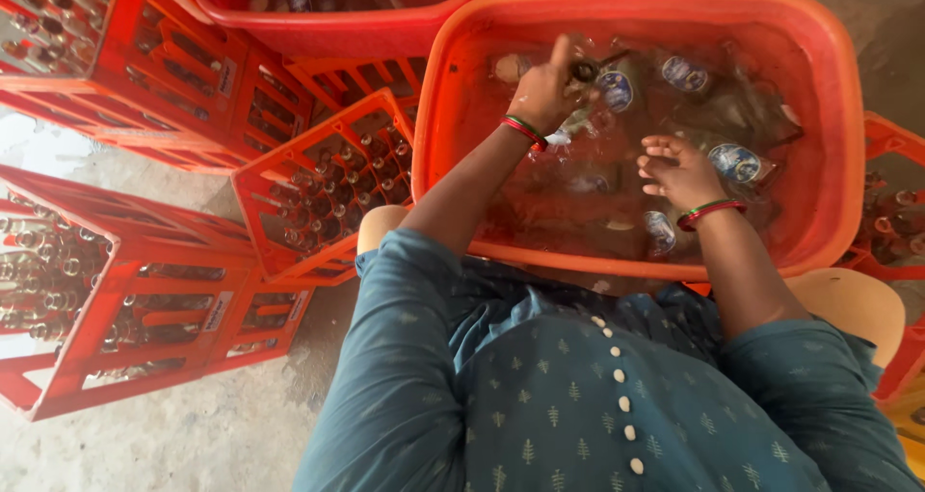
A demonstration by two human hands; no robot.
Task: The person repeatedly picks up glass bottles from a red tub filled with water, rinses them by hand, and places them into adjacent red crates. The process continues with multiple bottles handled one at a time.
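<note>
- Left hand (544,87): reaches into the orange tub (831,78) near its far left side, fingers clenched around the neck of a glass bottle (581,116) that lies slanted in the water. A red and green bangle sits on the wrist.
- Right hand (679,169): held over the middle of the tub, nearer its near rim, fingers spread and released, grasping nothing. Whether the fingertips touch the water cannot be told. A matching bangle is on this wrist.
- Tub contents: the tub holds water and several clear glass bottles lying on their sides, some with round blue labels; one labelled bottle (737,162) lies just beside the right hand, toward the tub's right wall. Others lie along the far wall.
- The gripped bottle is in the left half of the tub, partly under the left hand; its lower end is blurred by the water.
- Second tub (337,25): red, stands just beyond the orange tub's far left corner; its contents are too dim to identify.
- Red crates (318,179): stacked on the concrete floor (193,444) to the left of the tub, compartments filled with glass bottles, some crates tilted.
- The person wears a blue patterned garment with a row of white buttons.
</note>
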